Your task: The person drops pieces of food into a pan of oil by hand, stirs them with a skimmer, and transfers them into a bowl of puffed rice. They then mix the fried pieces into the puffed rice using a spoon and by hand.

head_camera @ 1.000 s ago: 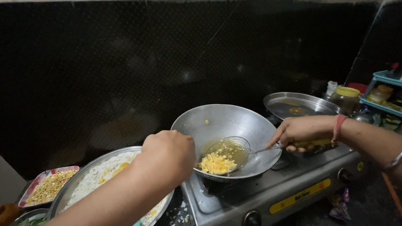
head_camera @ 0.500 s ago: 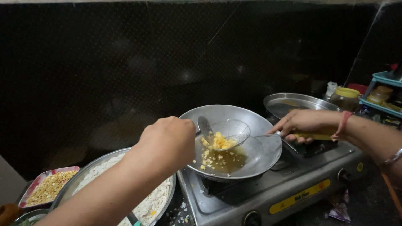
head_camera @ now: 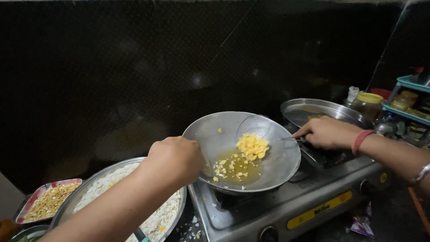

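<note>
At near left, big metal tray of white flakes. Above it my left hand, grip clamped on wok rim, wok tilted on stove. In wok: oil, yellow bits lifted in wire strainer. My right hand pinches strainer handle. Farther back, flat steel plate, lidded jar.

The wok is plain grey steel and holds amber oil with bright yellow fried bits. The stove is silver-grey with a yellow label strip; the wall behind it is black with a fine dotted pattern. The large steel platter carries off-white flakes, the small tray has a red-and-white rim, the jar has a yellow lid, and the right hand wears a red wristband.
</note>
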